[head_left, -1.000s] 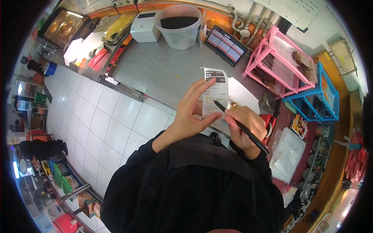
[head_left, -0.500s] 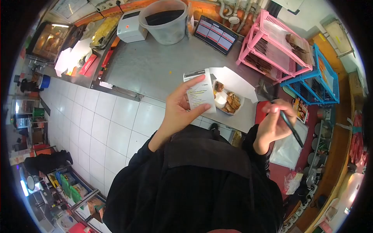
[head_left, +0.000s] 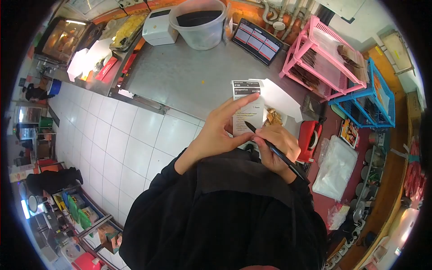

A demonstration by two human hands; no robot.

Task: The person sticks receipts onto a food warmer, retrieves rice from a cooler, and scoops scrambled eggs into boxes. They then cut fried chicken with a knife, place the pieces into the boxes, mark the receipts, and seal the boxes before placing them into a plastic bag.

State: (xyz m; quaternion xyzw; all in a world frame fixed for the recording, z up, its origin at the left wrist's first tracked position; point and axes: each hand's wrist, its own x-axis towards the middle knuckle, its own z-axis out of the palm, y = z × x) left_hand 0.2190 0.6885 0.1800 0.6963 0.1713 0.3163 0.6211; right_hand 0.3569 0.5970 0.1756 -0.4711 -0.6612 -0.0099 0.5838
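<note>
My left hand (head_left: 222, 128) grips a printed order slip (head_left: 247, 105) by its two side edges, thumb low and fingers near the top. Between the fingers of my right hand (head_left: 276, 146) is a black pen (head_left: 285, 159), its tip right at the lower part of the slip. Behind the slip and my right hand, an open white food box (head_left: 284, 100) rests on the steel counter, its lid folded back. Some browned food pieces (head_left: 272, 118) show inside it; the rest of its contents are hidden.
Along the counter (head_left: 180, 81) stand a label printer (head_left: 158, 28), a clear bucket (head_left: 202, 33) and a tablet (head_left: 257, 41). Pink trays (head_left: 324, 60) and a blue rack (head_left: 366, 103) are at right. A red tape dispenser (head_left: 308, 140) and plastic bags (head_left: 335, 167) lie beside my right arm.
My right hand has swung left with the pen, from beside the counter to the slip. The slip has shifted slightly right and now covers more of the food box.
</note>
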